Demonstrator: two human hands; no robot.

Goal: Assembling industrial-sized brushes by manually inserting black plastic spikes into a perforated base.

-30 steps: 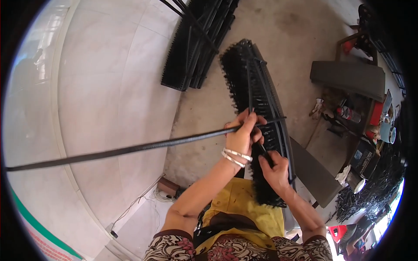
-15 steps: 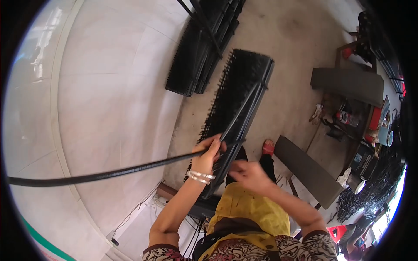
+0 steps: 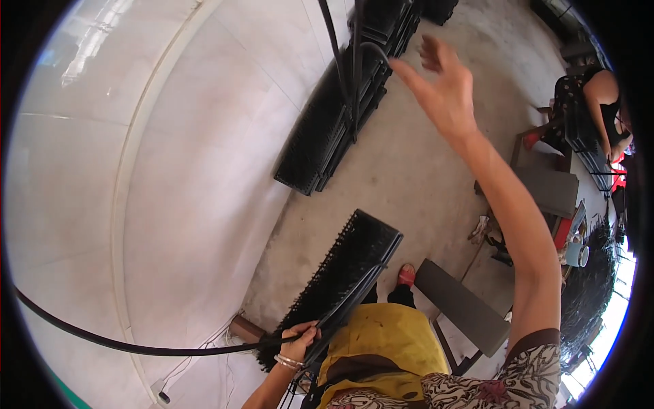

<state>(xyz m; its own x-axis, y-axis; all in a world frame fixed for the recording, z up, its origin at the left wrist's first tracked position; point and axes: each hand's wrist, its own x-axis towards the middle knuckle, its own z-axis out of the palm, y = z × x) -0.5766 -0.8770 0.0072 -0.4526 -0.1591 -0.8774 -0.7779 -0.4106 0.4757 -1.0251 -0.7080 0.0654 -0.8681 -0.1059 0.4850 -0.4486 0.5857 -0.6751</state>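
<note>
My left hand (image 3: 300,339), with bangles on the wrist, grips a long black rod (image 3: 129,346) that bends away to the left, right beside a long black bristly brush panel (image 3: 347,269) resting across my lap. Raised high at the upper middle, my right hand (image 3: 441,87) has its fingers spread and holds nothing. It hangs near black rods (image 3: 354,75) that stand up from a stack of similar black brush panels (image 3: 334,123) against the wall.
A pale tiled wall (image 3: 170,170) fills the left. The floor (image 3: 415,177) is bare concrete. A dark bench (image 3: 458,305) stands at my right, with another person (image 3: 603,102) seated at the far right among tools and black material.
My right hand has left the brush panel on my lap and swung up and away toward the stacked panels. The left hand still grips the rod, now lower in the picture.
</note>
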